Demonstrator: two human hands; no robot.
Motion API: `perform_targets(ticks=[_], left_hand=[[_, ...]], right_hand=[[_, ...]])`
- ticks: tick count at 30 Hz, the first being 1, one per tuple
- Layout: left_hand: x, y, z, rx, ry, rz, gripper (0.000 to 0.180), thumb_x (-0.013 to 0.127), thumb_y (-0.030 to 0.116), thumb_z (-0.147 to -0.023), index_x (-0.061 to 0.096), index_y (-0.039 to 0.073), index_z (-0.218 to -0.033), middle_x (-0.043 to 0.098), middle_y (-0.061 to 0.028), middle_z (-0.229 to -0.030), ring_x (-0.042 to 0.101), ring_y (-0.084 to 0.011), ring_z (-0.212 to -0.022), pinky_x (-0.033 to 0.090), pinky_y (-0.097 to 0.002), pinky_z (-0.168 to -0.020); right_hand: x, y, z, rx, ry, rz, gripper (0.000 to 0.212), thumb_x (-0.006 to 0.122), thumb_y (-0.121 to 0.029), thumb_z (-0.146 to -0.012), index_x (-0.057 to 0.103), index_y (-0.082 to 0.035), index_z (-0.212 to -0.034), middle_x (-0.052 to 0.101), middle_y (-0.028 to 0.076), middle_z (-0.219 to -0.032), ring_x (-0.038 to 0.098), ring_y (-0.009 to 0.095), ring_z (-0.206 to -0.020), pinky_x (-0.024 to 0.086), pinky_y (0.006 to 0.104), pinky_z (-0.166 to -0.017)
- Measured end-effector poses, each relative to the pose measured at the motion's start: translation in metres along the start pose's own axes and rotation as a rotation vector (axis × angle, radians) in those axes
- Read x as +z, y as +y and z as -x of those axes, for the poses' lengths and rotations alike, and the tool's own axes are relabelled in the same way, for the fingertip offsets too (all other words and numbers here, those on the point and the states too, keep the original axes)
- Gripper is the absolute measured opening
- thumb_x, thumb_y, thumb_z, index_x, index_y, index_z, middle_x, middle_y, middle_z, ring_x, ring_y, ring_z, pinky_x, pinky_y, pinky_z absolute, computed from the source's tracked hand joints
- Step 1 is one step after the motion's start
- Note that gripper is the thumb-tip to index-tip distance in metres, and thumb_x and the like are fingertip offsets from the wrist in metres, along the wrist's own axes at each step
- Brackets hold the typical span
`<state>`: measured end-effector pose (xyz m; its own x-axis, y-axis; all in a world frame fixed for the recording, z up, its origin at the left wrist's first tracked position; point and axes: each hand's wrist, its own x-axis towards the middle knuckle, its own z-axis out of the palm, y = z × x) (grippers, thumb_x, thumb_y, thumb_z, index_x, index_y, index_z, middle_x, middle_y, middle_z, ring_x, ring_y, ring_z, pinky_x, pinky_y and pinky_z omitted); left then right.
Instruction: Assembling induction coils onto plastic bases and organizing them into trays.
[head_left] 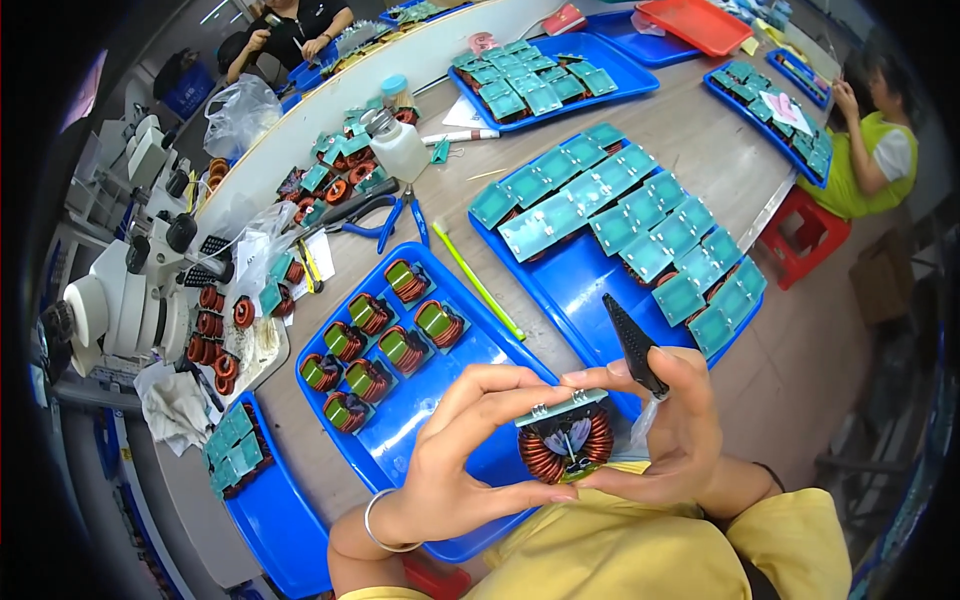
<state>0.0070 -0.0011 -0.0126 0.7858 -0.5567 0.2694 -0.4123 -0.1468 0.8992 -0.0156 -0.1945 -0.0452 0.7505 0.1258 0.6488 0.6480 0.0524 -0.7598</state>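
My left hand (465,430) grips a copper-wound toroidal coil (543,455) by its left side, thumb below and fingers above. The coil's small teal circuit board (570,407) faces up, with metal pins along its edge. From the right, my right hand (685,430) closes on the same coil with fingertips at top and bottom. Tucked between this hand's fingers is a black tapered tool (632,345) with a dotted surface, pointing up and left. The coil is held in front of my yellow shirt, over the near edge of a blue tray (440,480).
Several coils with yellow-green tops (402,350) sit in that tray. Right of it, another blue tray (560,290) holds rows of teal boards. Blue-handled pliers (400,215), a bright green stick (478,280) and a bottle (400,150) lie or stand beyond. A co-worker (875,150) sits at right.
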Motion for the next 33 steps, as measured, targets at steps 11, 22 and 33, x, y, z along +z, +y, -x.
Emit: perform_targets(ticks=[11, 22, 33], left_hand=[[0.012, -0.005, 0.0, -0.038, -0.053, 0.432, 0.065, 0.079, 0.005, -0.063, 0.044, -0.004, -0.118, 0.048, -0.0153, -0.114, 0.048, -0.0254, -0.11, 0.039, -0.0359, -0.095], [0.008, -0.006, -0.003, -0.011, -0.172, 0.397, 0.068, 0.075, 0.001, -0.067, 0.039, -0.001, -0.124, 0.043, -0.0161, -0.123, 0.044, -0.0287, -0.117, 0.037, -0.0388, -0.098], [0.017, -0.01, 0.009, -0.037, -0.041, 0.108, 0.076, 0.082, 0.011, -0.059, 0.04, -0.001, -0.121, 0.051, -0.016, -0.116, 0.053, -0.029, -0.104, 0.043, -0.0347, -0.087]], right_hand=[[-0.012, -0.001, -0.002, -0.034, -0.043, 0.06, 0.104, 0.086, -0.012, -0.052, 0.022, 0.004, -0.133, 0.039, 0.017, -0.115, 0.058, 0.027, -0.092, 0.051, 0.0361, -0.076], [-0.007, -0.009, 0.006, -0.019, 0.101, 0.072, 0.082, 0.084, -0.012, -0.056, 0.04, 0.004, -0.124, 0.048, 0.015, -0.112, 0.052, 0.024, -0.097, 0.045, 0.0283, -0.078], [-0.015, -0.013, -0.009, -0.052, -0.129, 0.24, 0.098, 0.086, -0.014, -0.055, 0.026, 0.001, -0.132, 0.04, 0.015, -0.113, 0.059, 0.024, -0.09, 0.05, 0.0311, -0.077]])
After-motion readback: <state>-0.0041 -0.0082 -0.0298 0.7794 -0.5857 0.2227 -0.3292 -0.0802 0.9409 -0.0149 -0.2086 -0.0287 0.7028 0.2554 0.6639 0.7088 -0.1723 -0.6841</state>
